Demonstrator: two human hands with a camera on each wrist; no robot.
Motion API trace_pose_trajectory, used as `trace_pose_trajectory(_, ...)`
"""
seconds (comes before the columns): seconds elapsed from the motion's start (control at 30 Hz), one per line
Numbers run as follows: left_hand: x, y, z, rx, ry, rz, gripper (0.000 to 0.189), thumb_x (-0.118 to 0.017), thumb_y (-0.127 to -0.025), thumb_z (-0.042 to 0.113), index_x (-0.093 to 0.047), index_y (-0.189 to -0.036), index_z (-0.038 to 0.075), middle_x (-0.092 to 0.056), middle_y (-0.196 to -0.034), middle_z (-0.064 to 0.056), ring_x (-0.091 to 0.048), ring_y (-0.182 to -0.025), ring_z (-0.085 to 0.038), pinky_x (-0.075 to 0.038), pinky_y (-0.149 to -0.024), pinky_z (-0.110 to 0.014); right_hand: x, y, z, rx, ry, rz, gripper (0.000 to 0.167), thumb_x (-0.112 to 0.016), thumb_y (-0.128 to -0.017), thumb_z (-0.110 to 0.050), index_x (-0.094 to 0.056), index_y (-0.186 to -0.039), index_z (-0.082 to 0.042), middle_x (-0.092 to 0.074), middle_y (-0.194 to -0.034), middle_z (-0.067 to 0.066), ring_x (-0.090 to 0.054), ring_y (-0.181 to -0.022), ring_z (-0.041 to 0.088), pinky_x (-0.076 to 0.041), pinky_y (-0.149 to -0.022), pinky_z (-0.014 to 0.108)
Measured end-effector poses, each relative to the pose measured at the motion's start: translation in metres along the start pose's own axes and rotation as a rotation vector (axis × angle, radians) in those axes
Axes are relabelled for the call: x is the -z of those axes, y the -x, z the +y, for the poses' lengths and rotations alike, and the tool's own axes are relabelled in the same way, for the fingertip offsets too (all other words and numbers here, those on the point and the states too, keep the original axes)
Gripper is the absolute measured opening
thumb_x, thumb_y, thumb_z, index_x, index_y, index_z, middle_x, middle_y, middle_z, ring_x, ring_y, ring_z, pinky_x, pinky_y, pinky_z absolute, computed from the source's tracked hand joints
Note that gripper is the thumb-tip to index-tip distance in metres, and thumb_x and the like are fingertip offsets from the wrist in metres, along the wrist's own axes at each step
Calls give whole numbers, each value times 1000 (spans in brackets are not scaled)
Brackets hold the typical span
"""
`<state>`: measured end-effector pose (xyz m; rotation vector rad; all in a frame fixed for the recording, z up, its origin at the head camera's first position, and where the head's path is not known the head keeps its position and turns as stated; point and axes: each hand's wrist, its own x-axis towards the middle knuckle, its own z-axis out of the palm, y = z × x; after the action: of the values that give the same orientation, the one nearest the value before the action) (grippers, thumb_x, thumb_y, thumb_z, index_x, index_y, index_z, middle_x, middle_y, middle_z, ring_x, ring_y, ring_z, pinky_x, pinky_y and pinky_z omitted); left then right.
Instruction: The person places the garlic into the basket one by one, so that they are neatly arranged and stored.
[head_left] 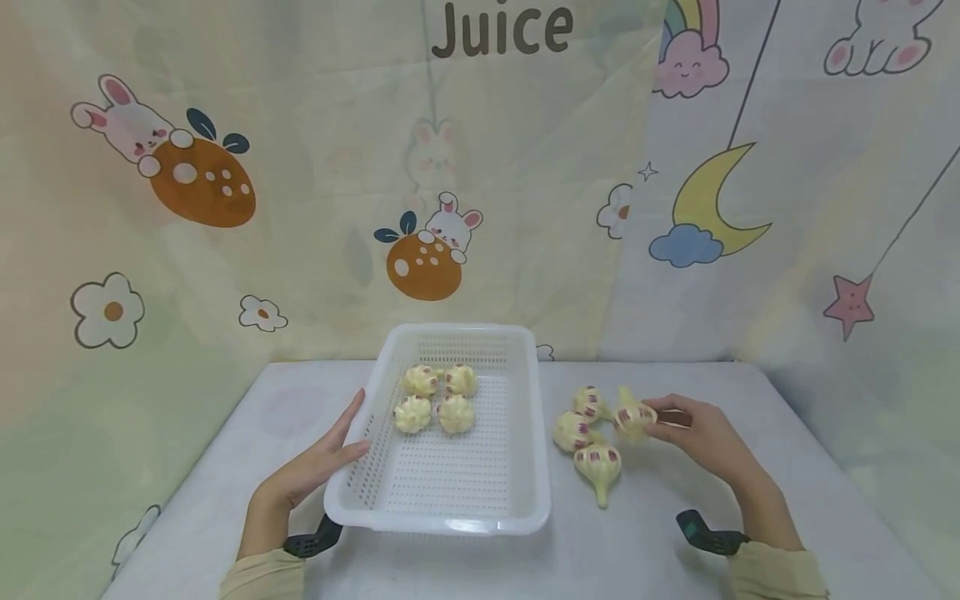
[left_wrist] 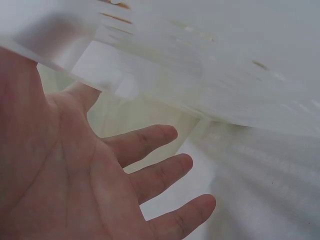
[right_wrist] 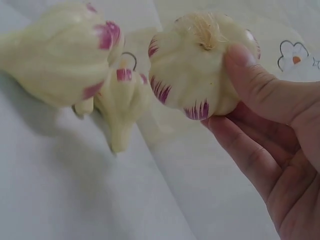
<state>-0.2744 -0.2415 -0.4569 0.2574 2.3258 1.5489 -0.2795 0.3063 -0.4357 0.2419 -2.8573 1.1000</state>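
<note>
My right hand (head_left: 697,429) pinches a garlic bulb (head_left: 633,418) between thumb and fingers at the right of the table. In the right wrist view the held garlic bulb (right_wrist: 200,70) shows its root tuft and purple streaks, the thumb lying across it. Three more garlic bulbs (head_left: 597,467) lie just left of that hand. My left hand (head_left: 307,467) is at the left side of a white plastic basket (head_left: 537,433), fingers spread and nearly straight along its rim. Inside the basket, several garlic bulbs (head_left: 456,414) are grouped toward the back left.
A white-covered table (head_left: 615,550) carries the basket and the loose bulbs. Right behind it hangs a printed cloth (head_left: 315,250) with cartoon rabbits, flowers and a moon. Dark wrist cameras (head_left: 708,535) sit below both hands.
</note>
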Motion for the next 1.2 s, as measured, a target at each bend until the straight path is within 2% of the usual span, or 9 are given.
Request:
trace_pose_trajectory(0.3, 2, 0, 1, 13, 17, -2, 83, -54, -95, 34, 9, -148, 46, 0, -162, -5, -23, -141, -45, -27, -104, -67, -4, 0, -21, 38, -32, 24, 42, -74, -82, -31, -63, -118, -13, -64, -121, 12, -63, -111, 33, -55, -83, 40)
trace_pose_trajectory(0.73, -1, 3, 2, -1, 2, -5, 82, -53, -95, 34, 9, -149, 45, 3, -161, -6, -22, -141, -46, -28, -103, -67, -8, 6, -55, -30, -88, 57, 43, -73, -82, -30, -62, -119, -11, -62, -126, 14, -61, -113, 35, -53, -85, 43)
trace_pose_trajectory(1.07, -1, 2, 3, 1, 15, -3, 82, -53, -95, 33, 8, -148, 47, -1, -161, -7, -27, -139, -46, -33, -101, -65, -24, 9, -82, -27, -186, 23, 42, -73, -83, -31, -61, -119, -12, -59, -130, 11, -59, -117, 35, -53, -87, 43)
trace_pose_trajectory(1.2, -1, 1, 2, 5, 18, -2, 82, -53, -95, 33, 7, -148, 48, -1, -161, -7, -28, -139, -45, -33, -102, -65, -33, 11, -91, -28, -248, -7, 45, -74, -81, -32, -61, -118, -11, -57, -133, 13, -57, -119, 37, -55, -84, 39)
